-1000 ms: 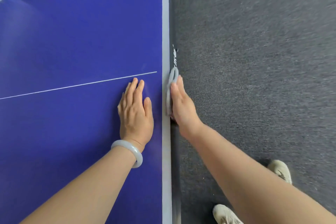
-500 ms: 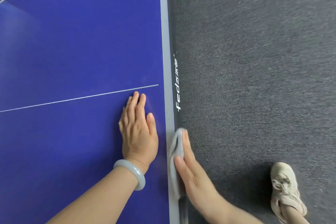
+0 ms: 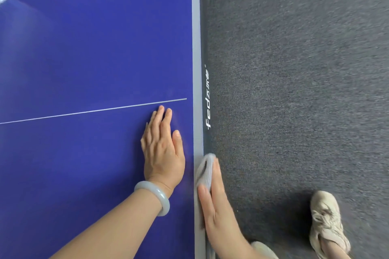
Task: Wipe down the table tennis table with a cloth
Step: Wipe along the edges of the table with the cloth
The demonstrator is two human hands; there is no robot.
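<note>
The blue table tennis table (image 3: 88,48) fills the left half of the head view, with a thin white line across it and a grey border (image 3: 195,48) along its right edge. My left hand (image 3: 163,151) lies flat on the blue top just below the line, a pale bangle on its wrist. My right hand (image 3: 216,212) presses a grey cloth (image 3: 206,170) against the table's right edge. Its thumb lies on the grey border and its straight fingers run along the dark side face.
Dark grey carpet (image 3: 294,90) covers the floor right of the table. White lettering (image 3: 208,101) runs along the table's side face ahead of the cloth. My light shoes (image 3: 326,223) stand on the carpet at the lower right.
My right hand slid the cloth back toward me along the table's edge, uncovering the lettering, then nearly stopped. My left hand stayed flat on the top.
</note>
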